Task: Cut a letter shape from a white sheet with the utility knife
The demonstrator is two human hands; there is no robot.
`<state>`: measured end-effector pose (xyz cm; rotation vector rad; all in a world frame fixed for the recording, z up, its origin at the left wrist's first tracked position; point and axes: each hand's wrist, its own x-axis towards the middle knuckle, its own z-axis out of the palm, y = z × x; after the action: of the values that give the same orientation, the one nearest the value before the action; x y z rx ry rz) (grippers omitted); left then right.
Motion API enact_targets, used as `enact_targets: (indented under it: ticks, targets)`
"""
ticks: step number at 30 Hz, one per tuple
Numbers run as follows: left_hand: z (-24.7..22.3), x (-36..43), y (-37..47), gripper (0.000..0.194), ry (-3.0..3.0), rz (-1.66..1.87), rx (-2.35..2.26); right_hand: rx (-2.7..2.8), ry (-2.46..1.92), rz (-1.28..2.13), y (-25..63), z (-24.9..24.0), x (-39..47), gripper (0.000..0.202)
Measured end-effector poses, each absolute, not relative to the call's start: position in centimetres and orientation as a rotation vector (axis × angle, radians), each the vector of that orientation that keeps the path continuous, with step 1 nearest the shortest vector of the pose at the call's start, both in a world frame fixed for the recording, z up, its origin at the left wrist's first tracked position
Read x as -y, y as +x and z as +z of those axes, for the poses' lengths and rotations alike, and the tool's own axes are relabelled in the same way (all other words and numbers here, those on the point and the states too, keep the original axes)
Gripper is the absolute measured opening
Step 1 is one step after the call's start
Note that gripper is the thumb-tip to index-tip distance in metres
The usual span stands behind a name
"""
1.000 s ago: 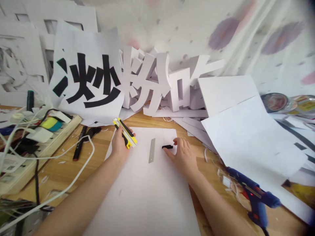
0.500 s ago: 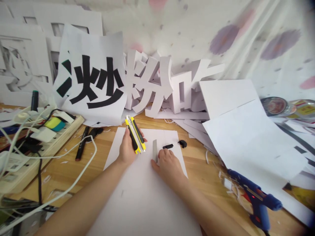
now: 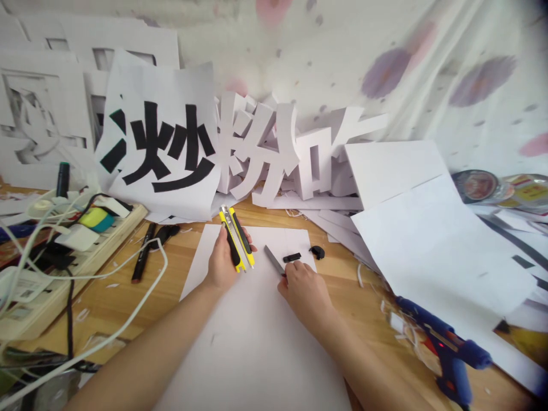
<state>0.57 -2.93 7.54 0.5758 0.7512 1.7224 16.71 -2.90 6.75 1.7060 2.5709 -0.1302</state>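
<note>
- Wooden table (image 3: 349,299), white sheet (image 3: 252,348) on it.
- Left hand (image 3: 221,260): grip clamped round the yellow-black cutter (image 3: 234,242), over the sheet.
- Right hand (image 3: 306,290): grip pinching the blade (image 3: 273,258) at its near end, beside a black piece (image 3: 292,257).

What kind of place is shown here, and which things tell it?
Probably a small craft workspace: a blue glue gun lies at the right, white block characters stand behind, and the left hand holds a yellow-and-black cutter.
</note>
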Motion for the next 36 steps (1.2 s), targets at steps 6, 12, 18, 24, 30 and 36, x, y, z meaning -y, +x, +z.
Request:
enact_targets:
  ticks: [6, 12, 18, 24, 30, 36]
  targets:
    - [7.7, 2.8, 0.5, 0.030, 0.505, 1.738, -0.778, -2.665, 1.774, -0.123, 17.7, 5.9, 2.3, 0.016]
    - [7.7, 2.5, -0.1, 0.029, 0.331, 1.724, -0.770, -2.759, 1.973, -0.614, 19.0, 5.7, 1.5, 0.014]
    - [8.3, 2.1, -0.8, 0.031, 0.154, 1.772, -0.721, -2.504, 1.589, -2.021, 19.4, 6.7, 2.1, 0.015]
    - [8.7, 2.1, -0.8, 0.032, 0.138, 1.814, -0.724, -2.351, 1.462, -2.171, 19.2, 6.5, 2.6, 0.012]
    - [8.7, 2.3, -0.4, 0.031, 0.133, 1.800, -0.736, -2.345, 1.463, -2.194, 18.9, 6.1, 2.6, 0.010]
    - [8.7, 2.3, -0.4, 0.031, 0.174, 1.815, -0.740, -2.374, 1.392, -2.212, 19.0, 6.0, 2.5, 0.009]
